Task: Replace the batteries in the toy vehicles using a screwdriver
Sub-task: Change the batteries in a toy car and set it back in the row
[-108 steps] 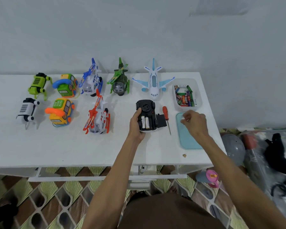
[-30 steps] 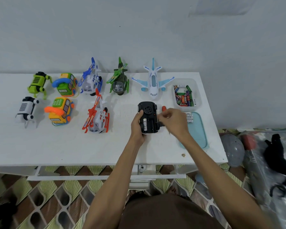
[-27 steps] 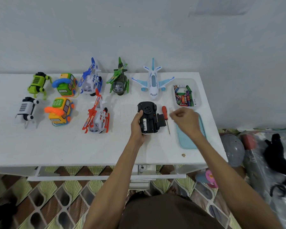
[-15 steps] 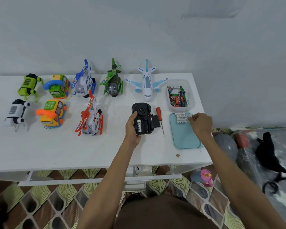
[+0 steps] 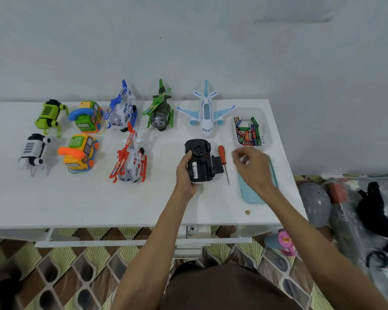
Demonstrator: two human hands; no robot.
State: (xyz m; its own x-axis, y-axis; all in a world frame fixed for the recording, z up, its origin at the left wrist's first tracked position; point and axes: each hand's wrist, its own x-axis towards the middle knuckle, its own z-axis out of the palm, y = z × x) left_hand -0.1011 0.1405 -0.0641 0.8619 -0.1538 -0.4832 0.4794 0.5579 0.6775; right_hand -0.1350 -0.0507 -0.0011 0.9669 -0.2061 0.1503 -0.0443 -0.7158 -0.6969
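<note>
One battery [image 5: 195,170] remained in the open bay of the upturned black car [image 5: 198,161] on the desk [image 5: 99,202], where two had sat seconds earlier. My left hand [image 5: 185,175] gripped the car by its side, thumb on the underside. My right hand [image 5: 252,168], over the far end of the teal tray [image 5: 253,195] half a second before, was back between tray and car, fingers loosely curled and blurred; I could not tell whether it held anything. The screwdriver [image 5: 222,157] lay just right of the car, beside the black cover [image 5: 217,165]. By my reading, the old cells were coming out one at a time, the last still to pull before fresh ones from the tub [image 5: 267,135] could go in.
</note>
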